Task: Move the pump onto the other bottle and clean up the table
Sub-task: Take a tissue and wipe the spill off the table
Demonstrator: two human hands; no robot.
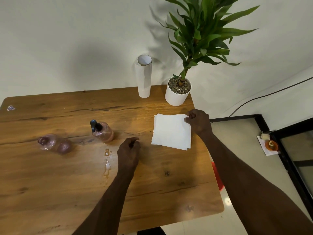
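The fingers of the right hand (198,122) are curled and pinch the far right corner of a folded white paper towel (171,131), which lies flat near the right edge of the table (152,192). The left hand (128,152) hovers or rests near the middle of the table with its fingers loosely curled under; it seems to hold nothing, though the fingertips are hidden from the camera. Just to the left of this hand there is a thin trail of spilled liquid (107,164), which runs toward the near edge. Behind the spill, a little toward the left edge, stands the bottle with the black pump (101,131), upright and with pinkish liquid inside. Further left lies the other bottle (54,143), on its side, clear and apparently empty, with no pump on it. At the far edge stand a nearly used paper towel roll (144,77) and a white pot with a green plant (178,92), close to the far right corner. I judge that the pump is already on its new bottle, so the cleaning part is now in hand. The next move calls for lifting the towel, carrying it across to the spill and pressing it down along the whole trail. The towel must pass in front of the standing bottle without touching it. After that the lying bottle probably needs to be removed.
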